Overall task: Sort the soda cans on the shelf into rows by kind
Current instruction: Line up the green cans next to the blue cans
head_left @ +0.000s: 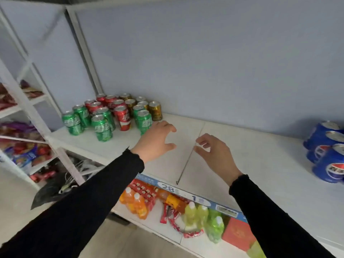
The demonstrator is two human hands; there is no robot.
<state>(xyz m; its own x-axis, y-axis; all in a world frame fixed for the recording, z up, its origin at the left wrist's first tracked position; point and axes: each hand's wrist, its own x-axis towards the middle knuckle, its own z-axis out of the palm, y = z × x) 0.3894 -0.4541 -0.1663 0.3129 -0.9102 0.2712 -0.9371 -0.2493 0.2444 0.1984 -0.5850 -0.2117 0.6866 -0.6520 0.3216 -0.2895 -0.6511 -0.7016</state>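
On the white shelf (232, 155), a mixed cluster at 10 o'clock holds green cans (101, 128), red cans (123, 118) and gold cans (155, 110), packed touching; blue cans (327, 155) stand well apart at 3 o'clock. The left hand (155, 139) hovers just beside the nearest green can, its grip wide and holding nothing; the right hand (212, 149), at centre, is loosely curled and likewise unladen. Risk: reaching into so tight a cluster could topple neighbouring cans, which might roll off the front edge. The lower shelf (149, 226) holds orange and green bottles (138, 203).
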